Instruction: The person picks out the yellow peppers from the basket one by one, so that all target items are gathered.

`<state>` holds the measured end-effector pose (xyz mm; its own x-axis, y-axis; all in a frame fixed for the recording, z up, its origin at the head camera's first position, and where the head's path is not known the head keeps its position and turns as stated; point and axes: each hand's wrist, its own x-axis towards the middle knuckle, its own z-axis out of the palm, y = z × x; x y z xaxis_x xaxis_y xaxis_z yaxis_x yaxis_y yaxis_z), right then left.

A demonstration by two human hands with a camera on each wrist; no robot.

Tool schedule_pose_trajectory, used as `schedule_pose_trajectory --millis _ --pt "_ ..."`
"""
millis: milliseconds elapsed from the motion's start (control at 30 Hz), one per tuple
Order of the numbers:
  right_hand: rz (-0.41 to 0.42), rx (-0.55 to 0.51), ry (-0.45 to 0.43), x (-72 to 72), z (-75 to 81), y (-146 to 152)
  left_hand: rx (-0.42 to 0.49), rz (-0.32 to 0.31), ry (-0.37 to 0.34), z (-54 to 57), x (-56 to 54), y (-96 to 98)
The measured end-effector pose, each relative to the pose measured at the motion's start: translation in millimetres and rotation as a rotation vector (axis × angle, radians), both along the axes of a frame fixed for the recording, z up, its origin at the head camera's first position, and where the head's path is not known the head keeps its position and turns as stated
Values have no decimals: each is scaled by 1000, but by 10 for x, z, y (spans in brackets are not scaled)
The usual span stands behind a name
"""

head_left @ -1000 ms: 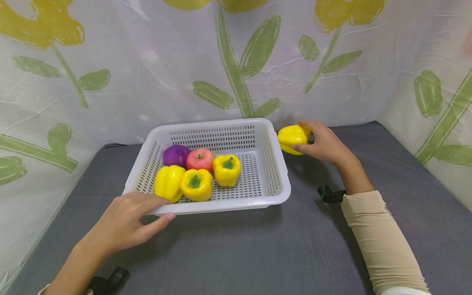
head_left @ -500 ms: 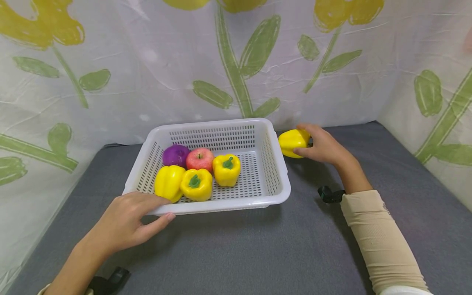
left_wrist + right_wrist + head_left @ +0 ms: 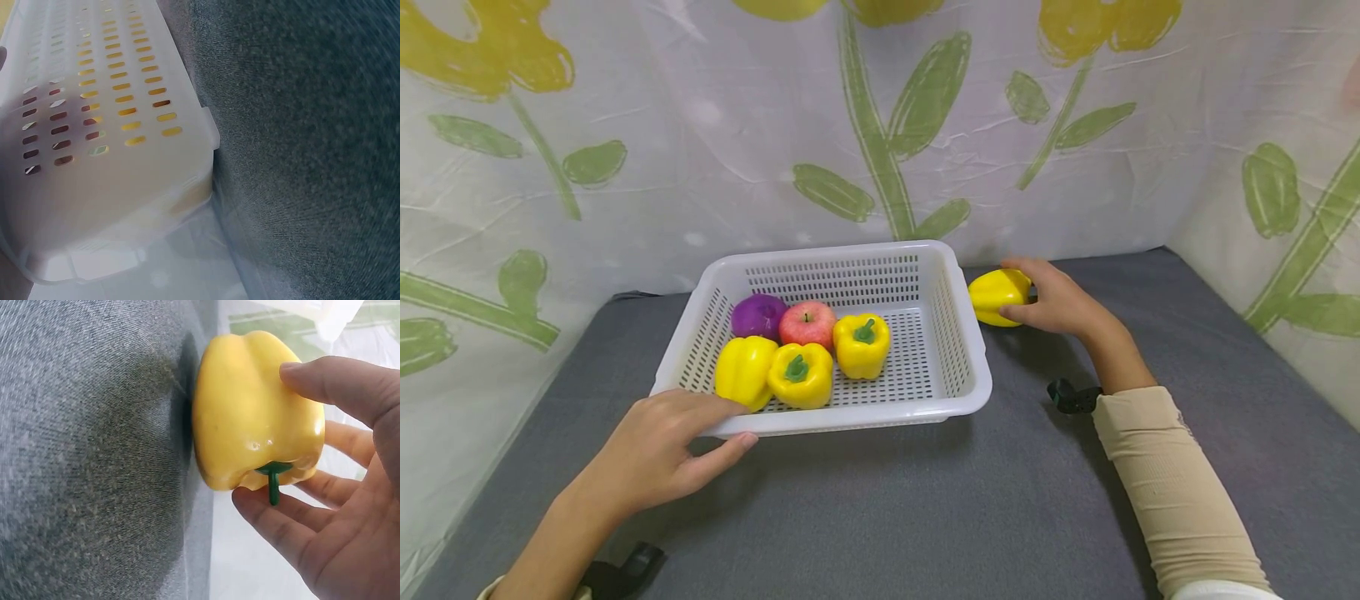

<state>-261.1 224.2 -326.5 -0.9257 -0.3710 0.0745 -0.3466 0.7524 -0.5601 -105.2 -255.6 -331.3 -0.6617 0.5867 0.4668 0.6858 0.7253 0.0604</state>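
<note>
My left hand (image 3: 658, 450) grips the white plastic basket (image 3: 880, 414) at its front left corner, with the thumb outside the rim and the fingers over it. In the left wrist view the slotted basket wall (image 3: 125, 187) fills the left part. Just right of the basket, my right hand (image 3: 1060, 302) holds a yellow bell pepper (image 3: 997, 296). The right wrist view has the thumb on one side of this yellow bell pepper (image 3: 250, 406) and the fingers round the other, near its green stem. Its side is right at the grey cloth.
Inside the basket, toward the left, are a purple onion-like ball (image 3: 758, 317), a red apple (image 3: 807, 323) and yellow bell peppers (image 3: 800, 387). Grey cloth (image 3: 880, 517) covers the table. A flower-printed curtain (image 3: 737, 125) rises behind.
The right hand and its yellow bell pepper have come slightly down and nearer, toward the cloth beside the basket. The left hand and the basket stay in place.
</note>
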Motion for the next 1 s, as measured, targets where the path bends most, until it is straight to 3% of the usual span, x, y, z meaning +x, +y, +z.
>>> schedule_pose_trajectory --millis 567,1000 --pt "33 -73 18 -3 -39 1 -6 9 -4 -6 3 2" --pt "-15 -55 26 -8 -24 -5 3 -7 7 -4 -1 3"
